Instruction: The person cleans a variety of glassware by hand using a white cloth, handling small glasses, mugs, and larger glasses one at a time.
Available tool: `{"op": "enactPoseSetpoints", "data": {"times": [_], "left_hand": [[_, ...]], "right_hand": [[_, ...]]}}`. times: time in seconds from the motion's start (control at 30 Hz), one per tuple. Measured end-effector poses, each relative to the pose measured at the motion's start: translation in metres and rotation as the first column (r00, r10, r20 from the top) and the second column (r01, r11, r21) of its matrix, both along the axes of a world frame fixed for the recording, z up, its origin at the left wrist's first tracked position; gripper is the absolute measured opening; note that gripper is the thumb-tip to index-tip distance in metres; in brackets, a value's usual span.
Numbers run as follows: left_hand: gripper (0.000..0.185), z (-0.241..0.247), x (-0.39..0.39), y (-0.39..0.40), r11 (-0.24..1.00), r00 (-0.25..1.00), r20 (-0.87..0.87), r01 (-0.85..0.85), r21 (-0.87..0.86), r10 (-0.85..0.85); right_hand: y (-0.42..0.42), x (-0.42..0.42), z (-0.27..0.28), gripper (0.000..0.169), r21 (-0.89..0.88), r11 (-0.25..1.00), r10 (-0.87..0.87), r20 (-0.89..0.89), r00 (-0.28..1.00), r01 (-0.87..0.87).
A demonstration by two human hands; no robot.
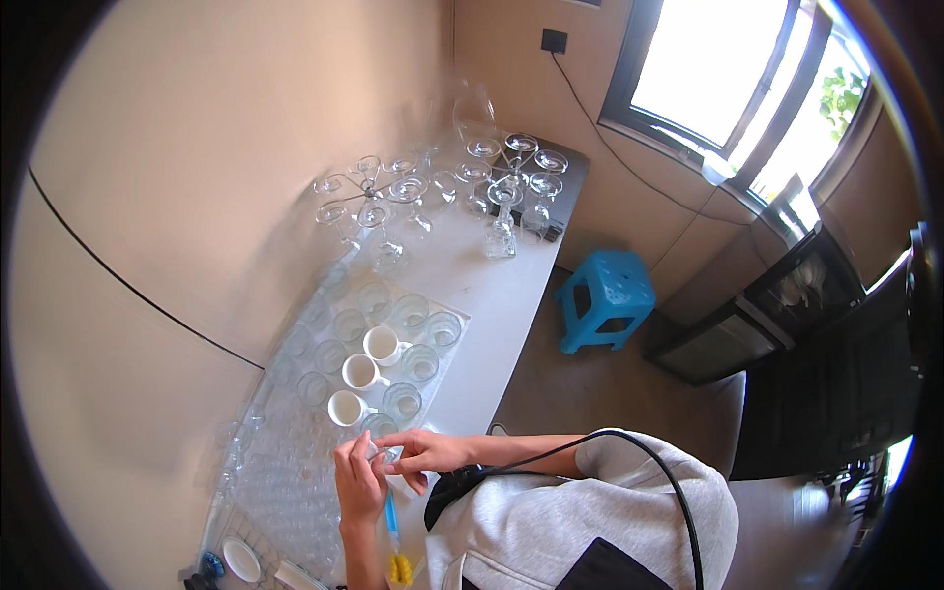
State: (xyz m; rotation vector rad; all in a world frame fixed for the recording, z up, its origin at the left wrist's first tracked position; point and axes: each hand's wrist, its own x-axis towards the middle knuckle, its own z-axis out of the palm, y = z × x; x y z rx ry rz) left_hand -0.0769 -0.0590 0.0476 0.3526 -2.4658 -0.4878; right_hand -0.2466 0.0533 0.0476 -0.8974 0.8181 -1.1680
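My left hand (361, 479) is raised over the table's near side, its fingers bent around a small whitish or clear item that I cannot make out. My right hand (428, 453) meets it from the right, index finger extended to the same item. Beyond both hands, three white mugs (346, 408) stand in a slanting row among clear glass tumblers (402, 400). Below the hands lies a brush with a blue handle (391, 512) and a yellow head (400, 569). Many small clear glasses (280, 479) stand to the left.
Stemmed glasses hang upside down on two rotary racks (369, 193) at the table's far end, near a glass decanter (501, 240). A blue plastic stool (608, 295) stands on the floor to the right. A wire rack with a white dish (241, 560) is at lower left.
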Motion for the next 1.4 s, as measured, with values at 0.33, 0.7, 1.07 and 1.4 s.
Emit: {"op": "enactPoseSetpoints", "data": {"times": [0.33,0.7,1.07,1.4], "left_hand": [[0.033,0.011,-0.001,0.006,0.930,0.997,0.074,-0.034,0.366,0.007],[0.033,-0.010,0.003,0.007,0.303,0.998,-0.060,0.059,0.951,-0.006],[0.033,0.006,0.023,0.016,0.560,0.996,-0.081,0.042,0.827,0.045],[0.035,0.031,0.034,0.011,0.850,0.977,0.206,-0.157,0.504,0.058]], "right_hand": [[-0.014,-0.013,-0.015,0.037,-0.018,1.000,0.005,-0.027,1.000,-0.006],[-0.011,0.003,-0.026,0.030,0.011,0.956,-0.286,-0.190,0.939,0.293],[-0.032,-0.023,0.001,0.026,-0.196,0.974,-0.172,-0.330,0.928,0.111],[-0.048,-0.011,0.024,0.019,-0.373,0.923,-0.217,-0.701,0.679,-0.091]]}}
